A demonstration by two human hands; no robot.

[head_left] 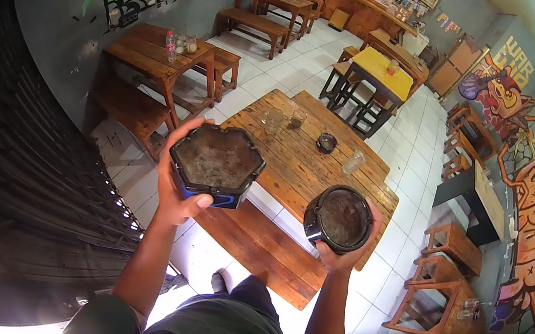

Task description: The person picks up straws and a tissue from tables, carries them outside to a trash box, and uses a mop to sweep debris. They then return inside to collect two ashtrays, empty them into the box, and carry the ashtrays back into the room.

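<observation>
My left hand (176, 185) grips a black hexagonal ashtray (217, 163) with a blue-edged base, its dirty inside facing up. A round black ashtray (339, 218), also grimy inside, sits in my right hand (344, 256). Both are held above a wooden bench (256, 247) in front of a wooden table (295, 164). On that table stand two glasses (284, 119), a third glass (353, 162) and a small dark round ashtray (326, 142).
A table with a bottle (171, 45) and benches stands at the left by a graffiti wall. A yellow table (383, 72) with stools, further wooden tables and a counter lie beyond. Stools (451, 244) stand at the right. A dark roller shutter (25, 188) runs along the left.
</observation>
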